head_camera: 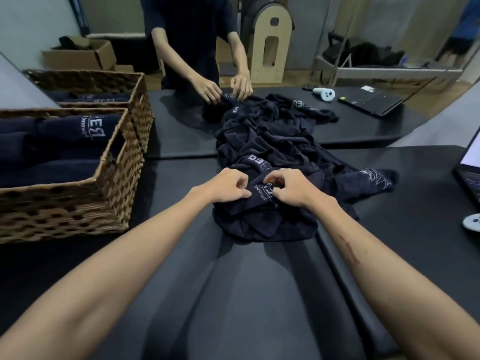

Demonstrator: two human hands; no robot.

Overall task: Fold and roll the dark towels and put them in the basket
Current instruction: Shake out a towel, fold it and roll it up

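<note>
Gripping the nearest dark towel (262, 219) at the near end of the pile mid-surface, left hand (226, 187) and right hand (291, 189) have fingers curled into its logo edge. Step: picking out one towel to fold. Next: pull it free, spread flat. Basket (78, 203) at left edge already holds rolls.

I see only a corner of the laptop (468, 167) at the right edge, and the basket (78, 203) is cut at the left edge.
</note>
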